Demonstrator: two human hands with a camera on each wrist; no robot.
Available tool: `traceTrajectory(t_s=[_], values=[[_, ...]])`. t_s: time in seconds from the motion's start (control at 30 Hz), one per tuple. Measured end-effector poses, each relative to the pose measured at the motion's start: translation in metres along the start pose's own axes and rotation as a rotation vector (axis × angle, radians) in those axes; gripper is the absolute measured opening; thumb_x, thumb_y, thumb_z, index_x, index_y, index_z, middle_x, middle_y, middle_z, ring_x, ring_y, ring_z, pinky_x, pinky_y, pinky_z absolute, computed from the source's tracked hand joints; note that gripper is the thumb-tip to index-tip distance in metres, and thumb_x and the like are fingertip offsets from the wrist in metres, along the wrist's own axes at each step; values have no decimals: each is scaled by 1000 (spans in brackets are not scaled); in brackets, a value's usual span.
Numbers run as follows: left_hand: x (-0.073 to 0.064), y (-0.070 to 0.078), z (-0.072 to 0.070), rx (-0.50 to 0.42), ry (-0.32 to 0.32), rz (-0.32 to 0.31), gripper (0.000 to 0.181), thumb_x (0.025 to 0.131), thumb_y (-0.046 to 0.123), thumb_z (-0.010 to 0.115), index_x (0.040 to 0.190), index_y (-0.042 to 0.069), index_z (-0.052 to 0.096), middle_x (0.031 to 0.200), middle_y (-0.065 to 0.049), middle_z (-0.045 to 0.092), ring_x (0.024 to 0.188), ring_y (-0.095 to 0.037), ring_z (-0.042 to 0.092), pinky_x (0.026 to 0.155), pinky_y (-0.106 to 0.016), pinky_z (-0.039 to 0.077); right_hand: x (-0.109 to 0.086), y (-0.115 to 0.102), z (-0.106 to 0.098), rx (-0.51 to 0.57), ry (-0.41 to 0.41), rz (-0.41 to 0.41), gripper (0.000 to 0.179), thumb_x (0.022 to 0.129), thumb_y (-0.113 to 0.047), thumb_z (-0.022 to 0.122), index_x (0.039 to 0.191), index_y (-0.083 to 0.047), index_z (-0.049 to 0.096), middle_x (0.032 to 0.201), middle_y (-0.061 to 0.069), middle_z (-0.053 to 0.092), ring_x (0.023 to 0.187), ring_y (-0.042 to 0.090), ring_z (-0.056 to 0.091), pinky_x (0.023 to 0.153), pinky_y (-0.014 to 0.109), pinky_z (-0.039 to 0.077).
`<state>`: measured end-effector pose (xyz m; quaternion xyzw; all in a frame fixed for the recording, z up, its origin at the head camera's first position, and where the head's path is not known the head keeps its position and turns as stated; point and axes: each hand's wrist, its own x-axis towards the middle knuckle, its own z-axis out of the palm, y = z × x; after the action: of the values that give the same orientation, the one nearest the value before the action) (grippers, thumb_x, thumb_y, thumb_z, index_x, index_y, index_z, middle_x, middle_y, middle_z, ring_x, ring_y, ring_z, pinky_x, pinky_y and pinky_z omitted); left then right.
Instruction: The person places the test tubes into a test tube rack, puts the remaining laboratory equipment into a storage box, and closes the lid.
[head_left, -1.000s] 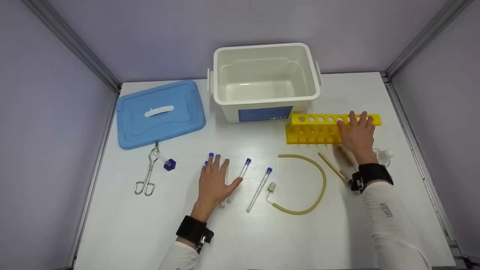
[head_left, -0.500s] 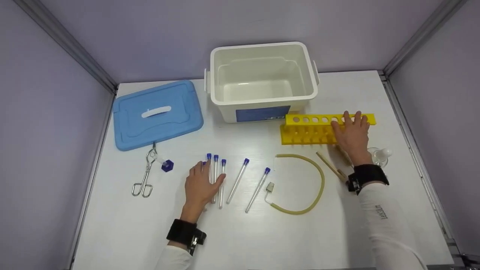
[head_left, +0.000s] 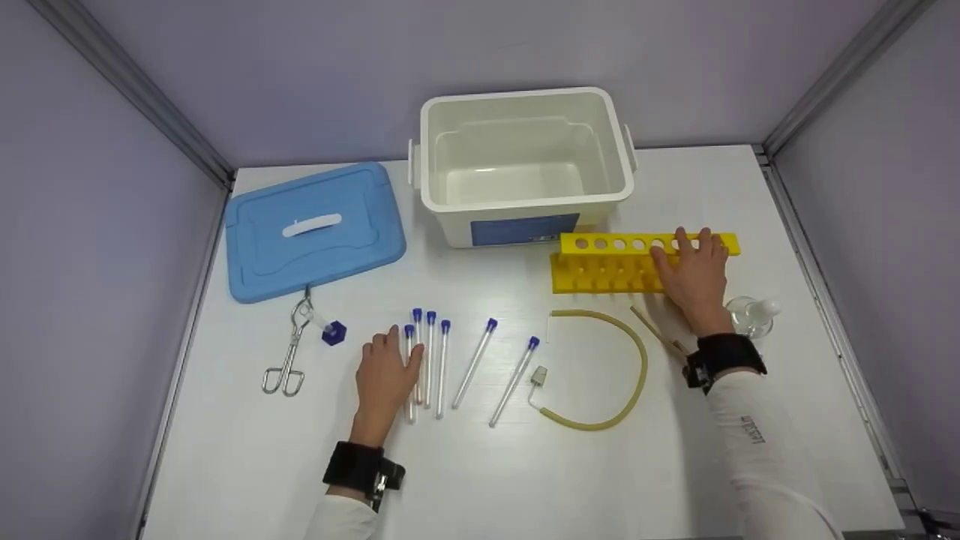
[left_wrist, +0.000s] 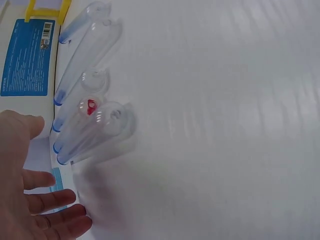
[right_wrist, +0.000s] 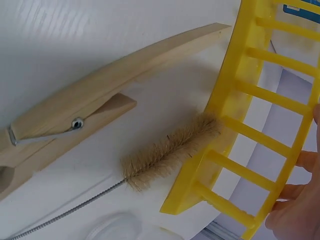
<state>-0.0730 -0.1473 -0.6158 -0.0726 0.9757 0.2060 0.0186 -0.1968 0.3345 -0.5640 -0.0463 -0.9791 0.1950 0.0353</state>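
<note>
Several test tubes [head_left: 442,367] with blue caps lie on the white table. My left hand [head_left: 386,379] is beside the leftmost tube, its thumb close to it; in the left wrist view the fingers are spread and hold nothing. One tube [left_wrist: 90,132] there has a small red mark. My right hand [head_left: 697,281] holds the top rail of a yellow test tube rack [head_left: 600,281], fingers over the rail and thumb at its front; the hand hides part of the rack. Near the rack's base lie a bristle brush [right_wrist: 170,150] and a wooden test tube clamp [right_wrist: 110,75].
A white bin [head_left: 527,202] stands at the back, with its blue lid [head_left: 352,247] to the left. Metal tongs [head_left: 291,349] and a purple hexagonal base [head_left: 334,333] lie below the lid. Rubber tubing [head_left: 643,367] with a stopper [head_left: 538,375] curves mid-table; a clear bottle [head_left: 750,319] stands right.
My left hand has moved left from over the test tubes, uncovering them. My right hand and the yellow rack have shifted slightly left.
</note>
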Motion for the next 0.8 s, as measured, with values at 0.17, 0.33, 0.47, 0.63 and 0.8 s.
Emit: traceTrajectory(t_s=[0.17,0.33,0.47,0.63,0.8], values=[[0,-1,-2,12,7,6,55,97,38,57,134,-3,56,121,-26,61,111,-39,59,88,-50,53,0,-9,4,-15,0,8,71,102,-50,44,148,4,39,152,42,24,143,60,18,120,69,9],[2,0,-3,32,20,-2,47,97,32,58,126,-4,63,118,-25,62,108,-39,59,88,-49,53,1,-18,6,-48,-46,41,76,101,-57,39,150,2,37,154,40,22,145,58,17,119,68,17],[3,2,-3,46,16,-2,43,96,30,60,121,-5,66,115,-24,62,104,-38,59,84,-48,54,3,-25,4,-86,-83,53,80,100,-61,35,152,-1,36,155,40,21,145,57,19,108,71,34],[6,6,-3,65,-4,-21,42,95,29,62,118,-5,67,111,-23,62,100,-37,60,81,-46,54,6,-30,1,-140,-104,29,80,100,-63,34,151,-2,36,153,40,25,142,57,25,100,71,41],[7,7,-2,60,-17,-30,40,94,28,63,115,-6,68,100,-22,66,89,-35,65,75,-46,55,5,-30,3,-178,-97,12,78,100,-63,32,151,-4,38,151,39,30,141,55,29,95,69,46]])
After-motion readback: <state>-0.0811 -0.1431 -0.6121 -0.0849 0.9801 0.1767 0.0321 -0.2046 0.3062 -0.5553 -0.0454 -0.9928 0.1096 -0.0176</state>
